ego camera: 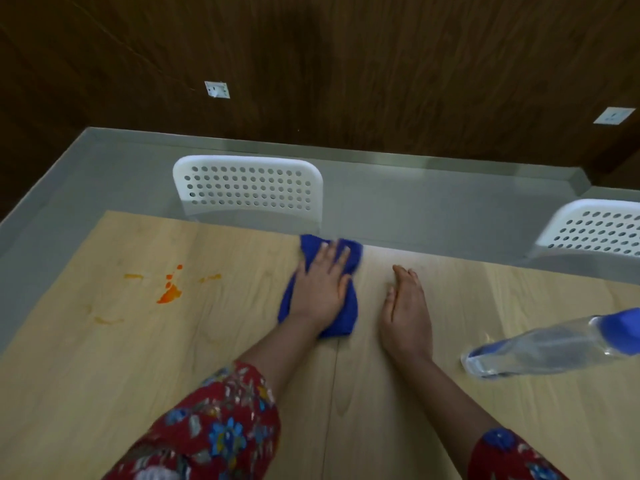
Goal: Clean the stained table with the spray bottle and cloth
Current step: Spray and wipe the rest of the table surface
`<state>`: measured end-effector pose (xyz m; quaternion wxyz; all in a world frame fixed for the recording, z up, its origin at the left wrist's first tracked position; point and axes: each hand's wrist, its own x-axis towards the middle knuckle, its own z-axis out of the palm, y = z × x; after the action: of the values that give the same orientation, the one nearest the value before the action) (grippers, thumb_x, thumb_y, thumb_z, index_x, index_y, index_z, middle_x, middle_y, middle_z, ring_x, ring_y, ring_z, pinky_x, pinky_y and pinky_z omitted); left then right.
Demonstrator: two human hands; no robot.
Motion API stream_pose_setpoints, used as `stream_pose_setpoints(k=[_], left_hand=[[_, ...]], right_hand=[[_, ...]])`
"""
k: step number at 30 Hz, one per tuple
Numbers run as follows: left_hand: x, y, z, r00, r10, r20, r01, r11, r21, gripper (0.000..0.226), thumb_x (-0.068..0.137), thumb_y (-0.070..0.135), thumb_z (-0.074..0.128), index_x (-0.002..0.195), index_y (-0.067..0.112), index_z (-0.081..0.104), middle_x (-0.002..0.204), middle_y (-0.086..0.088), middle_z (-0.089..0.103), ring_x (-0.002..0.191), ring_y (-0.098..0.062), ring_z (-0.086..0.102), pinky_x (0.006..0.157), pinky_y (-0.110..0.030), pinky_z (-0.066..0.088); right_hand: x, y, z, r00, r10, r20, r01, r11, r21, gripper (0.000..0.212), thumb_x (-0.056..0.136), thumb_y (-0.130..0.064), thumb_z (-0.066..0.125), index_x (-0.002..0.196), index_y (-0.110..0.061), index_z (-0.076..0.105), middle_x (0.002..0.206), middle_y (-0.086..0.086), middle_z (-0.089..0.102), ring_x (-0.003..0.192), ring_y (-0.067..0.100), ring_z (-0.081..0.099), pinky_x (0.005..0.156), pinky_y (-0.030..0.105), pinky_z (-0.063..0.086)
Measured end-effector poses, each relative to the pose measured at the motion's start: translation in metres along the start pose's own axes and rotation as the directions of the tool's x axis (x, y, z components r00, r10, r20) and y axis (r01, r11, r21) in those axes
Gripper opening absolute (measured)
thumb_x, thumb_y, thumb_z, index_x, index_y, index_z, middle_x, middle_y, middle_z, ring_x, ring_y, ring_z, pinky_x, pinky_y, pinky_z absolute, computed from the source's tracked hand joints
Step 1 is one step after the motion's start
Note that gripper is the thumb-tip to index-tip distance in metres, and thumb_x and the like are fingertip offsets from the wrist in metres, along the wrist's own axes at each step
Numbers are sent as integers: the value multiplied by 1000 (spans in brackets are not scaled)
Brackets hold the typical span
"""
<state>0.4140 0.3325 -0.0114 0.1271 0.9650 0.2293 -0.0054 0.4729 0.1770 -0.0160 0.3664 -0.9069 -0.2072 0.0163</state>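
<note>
Pale wood surface (104, 358) bears orange stains (169, 292) at left, with the left hand (320, 289) pressing flat on a crumpled blue cloth (348, 315) near the far edge, the right hand (407, 313) straight-fingered just beside it, and a clear plastic spray bottle (540, 344) farther right.

- A dark brown wood-panelled wall (346, 64) fills the far side of the scene.
- Two white socket plates are set in it: one at far left (217, 89), the other at far right (614, 115).
- A dull metallic skirting strip (311, 148) runs along the wall's foot and catches a soft gleam.
- The floor (433, 206) is smooth, plain grey.
- Two white plastic chairs with perforated backs stand at the far edge of the pale wood-grain table (104, 358): one at centre-left (247, 188), the other at the right edge (595, 230), partly cut off.
</note>
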Motion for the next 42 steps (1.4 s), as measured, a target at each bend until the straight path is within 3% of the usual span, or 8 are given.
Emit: stream_pose_setpoints(k=[3,6,9,15,21,28,34,42], left_hand=[[-38,-35,-4,976,211,56,-210,977,-29,59,95,50,13,153,35,13,161,13,2,148,-7,2,118,-45,18],[-31,-87,-15,998,-69,-11,69,996,50,63,93,54,8,153,35,12,161,12,3,149,-9,3,117,-50,19],[10,-67,-17,959,-283,-16,283,953,107,61,98,53,10,154,31,0,162,4,-8,149,-16,-7,114,-59,-8],[-35,-15,1,964,249,88,-253,967,37,62,96,55,13,154,36,5,162,10,-5,149,-11,-6,119,-46,-7],[-17,-74,-13,999,-54,4,54,997,48,72,86,57,-4,154,34,5,162,11,-2,149,-11,-2,118,-42,-5],[2,-50,-7,983,181,33,-180,984,-6,64,93,53,8,153,33,13,162,10,5,149,-11,2,120,-40,-3],[16,-153,-32,990,-128,-58,129,991,25,57,98,49,20,153,35,14,162,11,8,149,-11,5,118,-46,0],[25,-341,-80,812,-576,-95,579,815,4,54,102,47,17,153,33,13,162,9,4,149,-13,0,116,-60,0]], right_hand=[[-2,-2,-1,1000,-3,25,3,1000,9,43,103,-26,34,144,-17,38,149,2,41,143,14,27,114,28,22],[-3,-3,-1,1000,-16,22,17,1000,-18,43,102,-26,35,144,-18,38,149,2,41,143,14,27,114,30,24],[-1,-4,-1,1000,-11,29,12,999,-30,43,102,-26,36,144,-16,38,149,3,42,142,16,29,114,29,23],[-1,-2,-2,1000,-5,22,6,999,-42,45,102,-26,33,144,-11,39,148,8,43,141,19,33,114,31,23],[-2,-3,3,998,-36,42,39,996,-79,42,103,-26,33,141,-11,43,148,6,42,142,19,31,117,40,27],[4,-33,28,997,-34,-69,30,998,-60,43,92,-16,30,124,-9,57,132,7,57,135,22,40,109,33,31],[11,-113,116,879,-307,365,398,894,-208,69,91,-39,8,148,-8,33,158,9,26,148,22,16,119,30,4],[8,-120,125,865,-313,391,434,858,-274,62,96,-40,8,154,-23,20,161,-7,11,148,8,3,120,29,1]])
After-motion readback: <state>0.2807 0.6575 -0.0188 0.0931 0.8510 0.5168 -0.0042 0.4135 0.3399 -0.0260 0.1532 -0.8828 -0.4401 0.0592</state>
